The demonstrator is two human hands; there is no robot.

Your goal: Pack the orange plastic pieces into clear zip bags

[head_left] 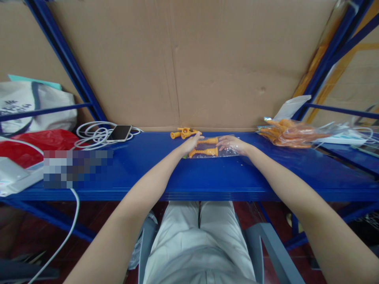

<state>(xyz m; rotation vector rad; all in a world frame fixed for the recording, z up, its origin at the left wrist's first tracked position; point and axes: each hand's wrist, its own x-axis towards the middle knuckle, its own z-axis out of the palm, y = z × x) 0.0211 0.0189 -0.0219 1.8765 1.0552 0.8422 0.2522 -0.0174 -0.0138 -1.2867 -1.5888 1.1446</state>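
Observation:
A clear plastic bag [226, 151] lies flat on the blue table, with two yellow-orange plastic pieces with spiral shafts and flared ends inside; one is the nearer spiral piece [207, 152]. My left hand [191, 145] grips the bag's left end, its fingers partly hidden behind the thumb side. Over the right part of the bag rests my right hand [232, 144], fingers stretched out and apart, touching the film. Just beyond my left hand, several loose yellow-orange pieces [185, 133] lie against the cardboard.
Filled bags of orange pieces [286, 134] are piled at the right. At the left lie a phone [119, 133], coiled white cable [89, 136] and a red bag [44, 144]. A cardboard wall [219, 67] closes the back, and blue posts [69, 59] frame the table.

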